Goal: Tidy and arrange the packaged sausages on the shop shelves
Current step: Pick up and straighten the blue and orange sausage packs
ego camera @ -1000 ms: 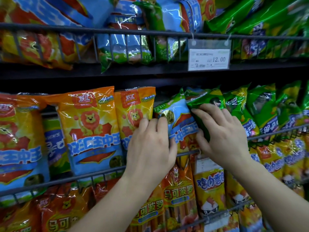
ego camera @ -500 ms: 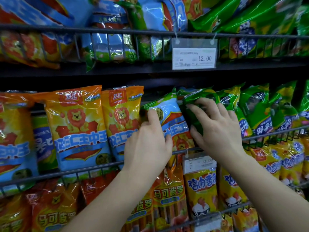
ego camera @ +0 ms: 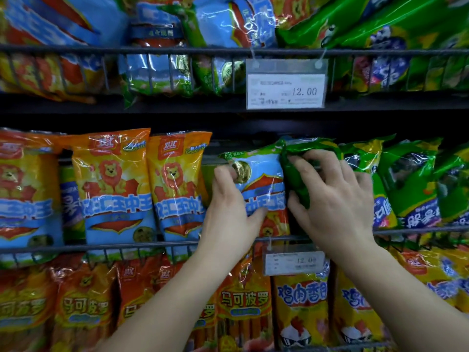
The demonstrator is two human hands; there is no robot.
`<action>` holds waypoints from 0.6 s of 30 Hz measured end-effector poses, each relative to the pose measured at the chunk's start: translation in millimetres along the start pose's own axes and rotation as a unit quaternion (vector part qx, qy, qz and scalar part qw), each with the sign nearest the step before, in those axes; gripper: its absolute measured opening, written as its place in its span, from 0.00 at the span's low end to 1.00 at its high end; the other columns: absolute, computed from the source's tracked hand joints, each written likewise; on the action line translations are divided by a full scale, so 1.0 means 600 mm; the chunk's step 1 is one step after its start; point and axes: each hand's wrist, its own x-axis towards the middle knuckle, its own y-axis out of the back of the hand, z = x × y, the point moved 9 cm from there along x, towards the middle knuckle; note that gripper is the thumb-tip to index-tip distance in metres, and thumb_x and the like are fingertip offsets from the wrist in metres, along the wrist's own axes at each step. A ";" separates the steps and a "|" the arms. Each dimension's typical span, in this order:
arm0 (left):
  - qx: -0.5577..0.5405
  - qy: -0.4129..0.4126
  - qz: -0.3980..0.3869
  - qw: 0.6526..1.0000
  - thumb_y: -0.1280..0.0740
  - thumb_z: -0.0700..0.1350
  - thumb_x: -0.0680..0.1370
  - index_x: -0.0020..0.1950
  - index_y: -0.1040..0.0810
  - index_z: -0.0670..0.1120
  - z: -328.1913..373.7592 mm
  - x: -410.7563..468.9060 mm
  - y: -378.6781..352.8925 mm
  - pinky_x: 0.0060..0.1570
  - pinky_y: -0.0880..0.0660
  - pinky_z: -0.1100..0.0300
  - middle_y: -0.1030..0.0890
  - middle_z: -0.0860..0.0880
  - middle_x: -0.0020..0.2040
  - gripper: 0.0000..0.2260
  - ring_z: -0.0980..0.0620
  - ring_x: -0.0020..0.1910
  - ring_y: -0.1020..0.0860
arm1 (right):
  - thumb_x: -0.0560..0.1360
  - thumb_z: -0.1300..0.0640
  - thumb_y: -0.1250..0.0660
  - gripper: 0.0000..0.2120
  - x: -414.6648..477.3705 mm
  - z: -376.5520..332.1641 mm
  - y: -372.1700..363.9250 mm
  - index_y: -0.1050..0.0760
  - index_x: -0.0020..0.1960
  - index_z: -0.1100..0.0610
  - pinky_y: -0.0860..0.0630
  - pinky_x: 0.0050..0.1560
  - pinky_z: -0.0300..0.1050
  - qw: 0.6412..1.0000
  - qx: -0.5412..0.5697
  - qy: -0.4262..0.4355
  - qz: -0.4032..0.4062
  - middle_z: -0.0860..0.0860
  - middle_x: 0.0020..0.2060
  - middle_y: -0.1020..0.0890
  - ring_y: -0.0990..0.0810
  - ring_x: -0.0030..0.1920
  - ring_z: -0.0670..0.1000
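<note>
While the person stands facing the sausage shelves, both hands are up at the middle shelf, side by side and just apart. The left hand (ego camera: 228,214) holds a blue pack (ego camera: 264,179) by its left edge: the fingers curl around behind that edge and the thumb lies across the printed front, low down. This blue pack stands roughly upright behind the wire rail (ego camera: 101,246), its top leaning a little to the left, between the orange lion packs (ego camera: 114,184) on its left and the green ones on its right. The right hand (ego camera: 335,204) grips a green pack (ego camera: 298,182) that touches the blue pack's right edge; the fingers bend over its crumpled top and the thumb presses into its left side, so the film is creased under the grip. More green packs (ego camera: 406,179) stand in a row further right on the same shelf. A price tag (ego camera: 294,260) hangs from the rail just below the two hands, and another price label (ego camera: 285,91) reading 12.00 hangs from the upper shelf's rail. On the shelf below stand red-orange packs (ego camera: 243,301) and yellow packs (ego camera: 302,306) with a cartoon chicken. Blue, orange and green bags fill the top shelf, blurred.
</note>
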 end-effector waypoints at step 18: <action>-0.138 -0.012 0.128 0.982 0.26 0.40 0.75 0.57 0.42 0.62 0.022 0.000 0.040 0.46 0.20 0.50 0.27 0.55 0.56 0.27 0.51 0.51 0.20 | 0.74 0.49 0.35 0.23 -0.002 0.006 -0.001 0.25 0.68 0.52 0.35 0.47 0.54 0.999 0.039 0.017 -0.001 0.51 0.60 0.24 0.22 0.50 0.56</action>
